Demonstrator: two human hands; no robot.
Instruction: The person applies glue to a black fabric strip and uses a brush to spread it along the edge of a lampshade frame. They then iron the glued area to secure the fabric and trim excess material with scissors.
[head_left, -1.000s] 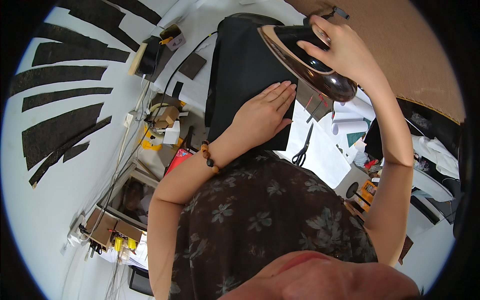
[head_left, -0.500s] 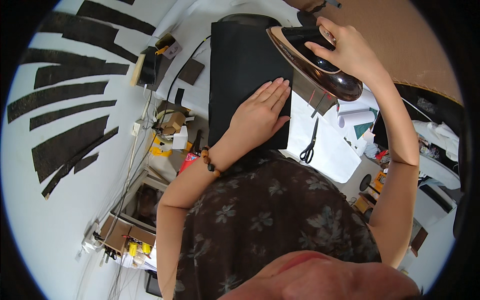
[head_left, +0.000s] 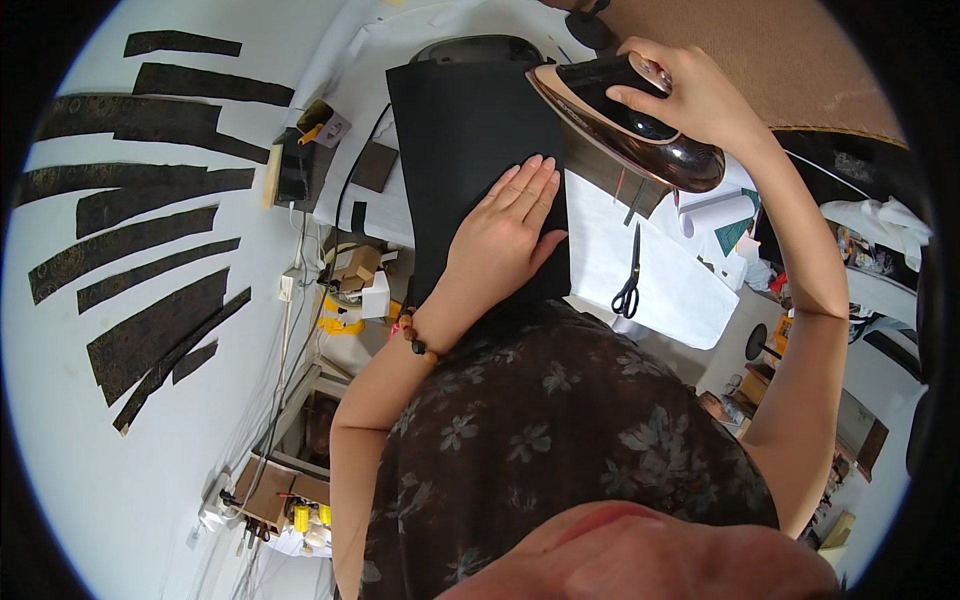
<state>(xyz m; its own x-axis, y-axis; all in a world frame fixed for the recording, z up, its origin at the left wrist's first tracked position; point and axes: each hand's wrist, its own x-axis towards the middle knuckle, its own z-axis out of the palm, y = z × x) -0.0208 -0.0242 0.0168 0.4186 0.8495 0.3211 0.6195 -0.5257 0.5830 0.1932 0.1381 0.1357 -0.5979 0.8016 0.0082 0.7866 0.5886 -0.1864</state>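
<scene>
In front of me lies a black piece of fabric [head_left: 450,140] with straight edges. My left hand [head_left: 505,225] rests flat on it, fingers stretched toward its right side, a beaded bracelet on the wrist. The handle of a dark, glossy clothes iron [head_left: 640,130] is wrapped by my right hand [head_left: 690,95]. The iron's pointed tip reaches the fabric's upper right edge, while its rounded heel lies beyond the fabric. Whether the soleplate touches anything I cannot tell.
Black-handled scissors [head_left: 627,295] lie on white paper [head_left: 680,290] right of the fabric. Beyond the fabric's far edge sits a dark rounded object [head_left: 475,48]. A black cable [head_left: 352,160] runs along the left. Black strips [head_left: 165,205] hang on the white wall.
My view has turned slightly, shifting the surroundings. The fabric's far edge now lies more tilted. The left hand stays flat on it, and the right hand keeps its grip on the iron.
</scene>
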